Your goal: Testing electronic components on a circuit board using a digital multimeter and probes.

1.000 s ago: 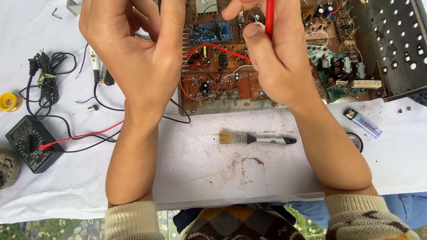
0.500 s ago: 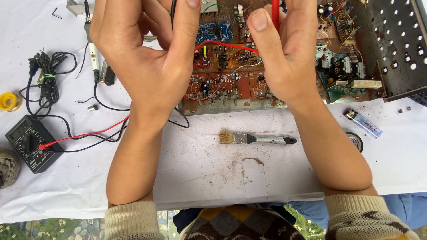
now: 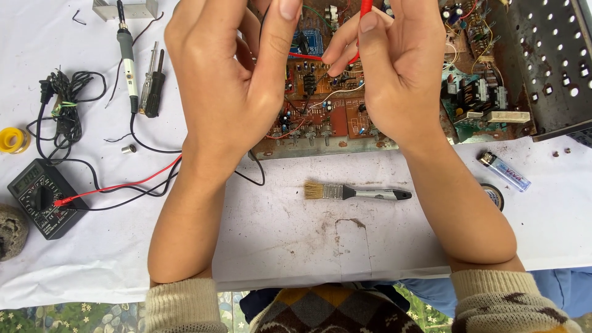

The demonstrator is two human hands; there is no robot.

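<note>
My right hand [image 3: 394, 80] pinches a red multimeter probe [image 3: 364, 13] between thumb and fingers, its tip down on the brown circuit board [image 3: 320, 117]. My left hand [image 3: 231, 80] is raised over the board's left part and grips a thin black probe [image 3: 261, 28], mostly hidden behind the fingers. Red and black leads run from the hands across the white sheet to a black multimeter [image 3: 40, 197] at the left.
A small paintbrush [image 3: 354, 192] lies just below the board. A soldering iron [image 3: 127, 58], screwdrivers [image 3: 151, 77], a coiled black cord [image 3: 61, 105] and a yellow solder reel [image 3: 12, 140] lie at the left. A lighter [image 3: 504, 171], a tape roll [image 3: 493, 196] and a perforated metal chassis [image 3: 542, 61] are at the right.
Both hands have drawn closer together over the board. The red probe has tilted and its tip now sits nearer the board's centre.
</note>
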